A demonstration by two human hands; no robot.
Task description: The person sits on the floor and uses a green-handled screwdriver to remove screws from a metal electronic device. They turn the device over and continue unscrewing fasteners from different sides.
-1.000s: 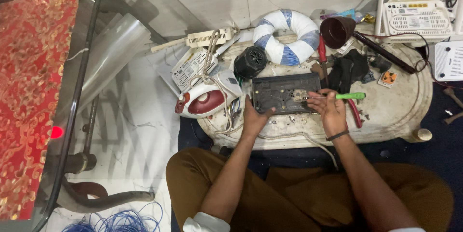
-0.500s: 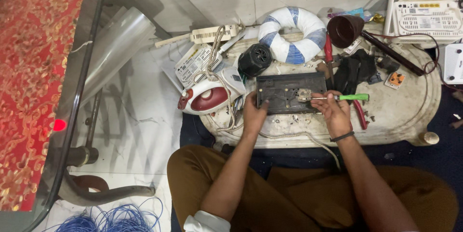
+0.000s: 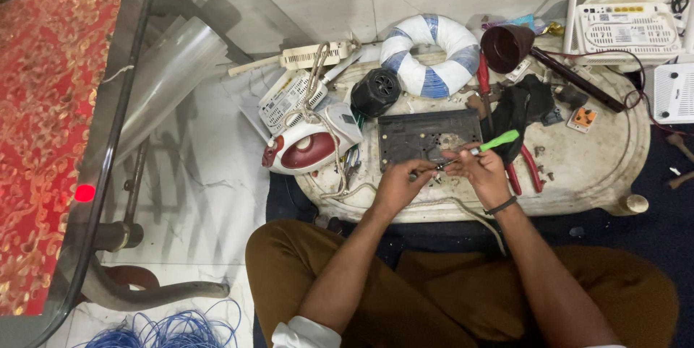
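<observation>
Both hands lifting off the dark panel (image 3: 428, 138) since earlier frame.
Right hand (image 3: 483, 172) gripping green-handled screwdriver (image 3: 477, 149); left hand (image 3: 400, 185) pinching closed at its tip, above the counter (image 3: 593, 167).

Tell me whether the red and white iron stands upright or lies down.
Lying down. The iron rests flat at the left edge of the low table, its red and white top facing the camera, cord looped above it.

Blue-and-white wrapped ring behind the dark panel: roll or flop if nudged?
The wrapped ring lies flat on the low table, so it would probably slide, not roll. It holds an even round shape, so likely fairly stiff. The wrapping looks smooth, possibly slippery.
</observation>
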